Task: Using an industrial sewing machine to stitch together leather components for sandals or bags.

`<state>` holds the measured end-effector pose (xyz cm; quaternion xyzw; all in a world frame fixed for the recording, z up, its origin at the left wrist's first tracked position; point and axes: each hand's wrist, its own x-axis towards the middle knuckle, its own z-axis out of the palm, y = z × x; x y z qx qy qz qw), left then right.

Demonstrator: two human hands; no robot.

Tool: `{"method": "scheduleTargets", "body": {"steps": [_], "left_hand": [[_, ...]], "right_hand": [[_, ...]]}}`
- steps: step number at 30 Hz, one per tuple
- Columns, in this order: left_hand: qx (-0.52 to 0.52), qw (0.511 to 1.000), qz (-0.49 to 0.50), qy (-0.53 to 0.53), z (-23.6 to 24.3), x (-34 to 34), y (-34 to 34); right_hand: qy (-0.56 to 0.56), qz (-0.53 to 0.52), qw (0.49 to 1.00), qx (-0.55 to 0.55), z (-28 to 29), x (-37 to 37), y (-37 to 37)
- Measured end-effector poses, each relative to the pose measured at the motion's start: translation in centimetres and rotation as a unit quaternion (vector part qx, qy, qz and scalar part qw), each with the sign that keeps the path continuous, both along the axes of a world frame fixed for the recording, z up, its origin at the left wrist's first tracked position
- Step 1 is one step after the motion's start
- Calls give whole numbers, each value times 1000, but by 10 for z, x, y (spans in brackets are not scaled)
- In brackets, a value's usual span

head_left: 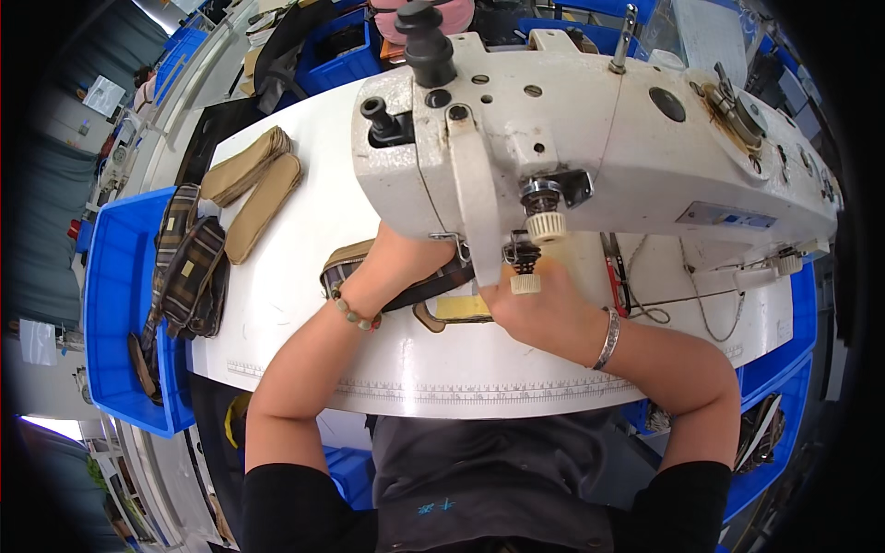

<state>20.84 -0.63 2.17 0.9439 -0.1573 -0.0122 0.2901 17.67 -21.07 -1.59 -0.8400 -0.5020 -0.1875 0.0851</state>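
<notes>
Ruler strip [461,394] along near edge of white table [277,346]. Just beyond, yellow piece [464,307] lies flat, its right end beside right hand [544,302]; fingers mostly masked by machine parts, so spread and hold cannot be told. Left hand [419,256] is over plaid piece [435,283], mid-table; fingers out of sight, opening and grip likewise unclear. Blue bin [120,276], left, holds plaid fabric [189,263]. Tan pieces [263,210] lie far left; white sewing machine [553,129] spans far right
</notes>
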Motion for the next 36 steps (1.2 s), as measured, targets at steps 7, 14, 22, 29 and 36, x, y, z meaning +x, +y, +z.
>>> {"method": "scheduleTargets", "body": {"steps": [7,14,22,29,36], "left_hand": [[-25,993,-47,-103,4,0,0],[-26,988,-66,-138,-1,5,3],[1,976,-69,-205,-5,2,9],[91,963,-119,-223,5,-33,18],[51,982,-103,-148,-7,-30,18]], "right_hand": [[-32,-4,999,-3,-22,3,3],[-54,-2,999,5,-47,6,6],[-52,4,998,31,-50,8,6],[20,23,998,53,-15,8,-4],[156,-71,977,123,-10,6,1]]}}
